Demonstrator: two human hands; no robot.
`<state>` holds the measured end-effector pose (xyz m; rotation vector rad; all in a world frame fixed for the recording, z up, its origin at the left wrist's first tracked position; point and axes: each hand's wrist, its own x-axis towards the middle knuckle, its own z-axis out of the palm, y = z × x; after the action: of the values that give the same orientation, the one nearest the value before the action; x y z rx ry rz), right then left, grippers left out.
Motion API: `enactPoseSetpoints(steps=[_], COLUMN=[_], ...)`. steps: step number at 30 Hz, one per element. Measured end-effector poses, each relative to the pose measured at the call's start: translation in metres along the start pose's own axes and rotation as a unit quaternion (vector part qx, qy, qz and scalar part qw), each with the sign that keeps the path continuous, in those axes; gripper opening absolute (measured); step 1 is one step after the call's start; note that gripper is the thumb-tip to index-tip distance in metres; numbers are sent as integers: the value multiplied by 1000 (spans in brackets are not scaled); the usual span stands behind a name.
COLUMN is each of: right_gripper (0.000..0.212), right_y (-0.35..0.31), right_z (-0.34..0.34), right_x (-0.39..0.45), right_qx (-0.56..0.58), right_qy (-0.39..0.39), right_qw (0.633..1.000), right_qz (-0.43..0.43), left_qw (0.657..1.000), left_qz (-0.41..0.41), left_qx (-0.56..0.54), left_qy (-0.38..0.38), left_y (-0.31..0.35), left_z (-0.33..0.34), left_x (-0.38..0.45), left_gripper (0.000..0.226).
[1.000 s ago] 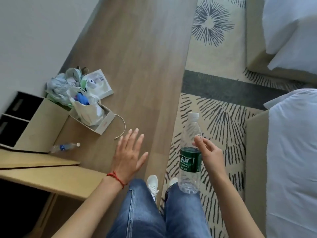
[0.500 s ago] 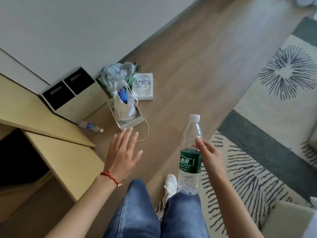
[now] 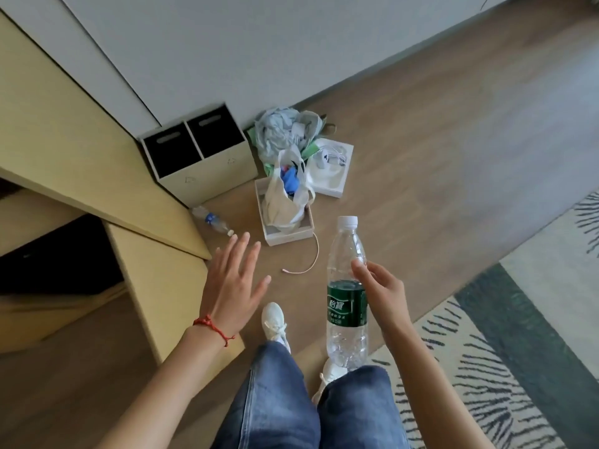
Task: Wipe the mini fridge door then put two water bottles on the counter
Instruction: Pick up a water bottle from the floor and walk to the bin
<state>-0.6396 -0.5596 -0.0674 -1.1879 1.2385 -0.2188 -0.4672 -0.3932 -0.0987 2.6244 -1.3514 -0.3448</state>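
**Now carrying: one bottle in hand, counter to the left**

Clearly the bottle stage is under way. The right hand [image 3: 379,291] grips a clear water bottle [image 3: 347,286] with a green label and white cap, fingers wrapped round it just above the label, the bottle upright in front of the person's knees. The left hand [image 3: 234,280] is empty, palm down and fingers spread wide, hovering beside the edge of the light wooden counter [image 3: 58,131] that steps away to the left.

A second, smaller bottle [image 3: 212,220] with a blue label lies on its side on the wood floor [image 3: 437,150], at the foot of the counter and near a two-slot bin [image 3: 199,153]. Beside that sit a white box holding a plastic bag [image 3: 285,202] and a loose cable [image 3: 309,257].

No fridge or cloth shows, so whether the wiping is done cannot be told. The next move likely calls for swinging the held bottle left and standing it on the countertop, then fetching another.
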Motion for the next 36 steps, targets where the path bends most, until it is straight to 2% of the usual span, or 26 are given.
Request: enactPoseSetpoints(steps=[5, 8, 12, 17, 20, 24, 36], right_gripper=[14, 24, 26, 13, 15, 10, 16], right_y=[-24, -35, -46, -54, -55, -47, 22], right_z=[56, 81, 104, 126, 139, 158, 249], right_x=[41, 65, 101, 158, 193, 237, 358], right_qx=[-18, -37, -47, -58, -70, -59, -49], right_qy=[-24, -41, -66, -105, -128, -137, -137], right_qw=[1000, 998, 997, 992, 989, 988, 987], right_qz=[3, 5, 16, 26, 31, 43, 67], left_qw=[1000, 999, 996, 992, 989, 988, 986], left_qz=[-29, -51, -84, -123, -138, -139, -146], left_qx=[-1, 4, 12, 32, 39, 56, 31], left_qy=[3, 5, -6, -13, -23, -38, -73], left_y=[-50, -74, -96, -119, -130, -152, -258], left_z=[-1, -1, 2, 15, 29, 55, 163], left_x=[35, 52, 73, 112, 139, 174, 272], left_gripper=[57, 56, 56, 56, 56, 57, 60])
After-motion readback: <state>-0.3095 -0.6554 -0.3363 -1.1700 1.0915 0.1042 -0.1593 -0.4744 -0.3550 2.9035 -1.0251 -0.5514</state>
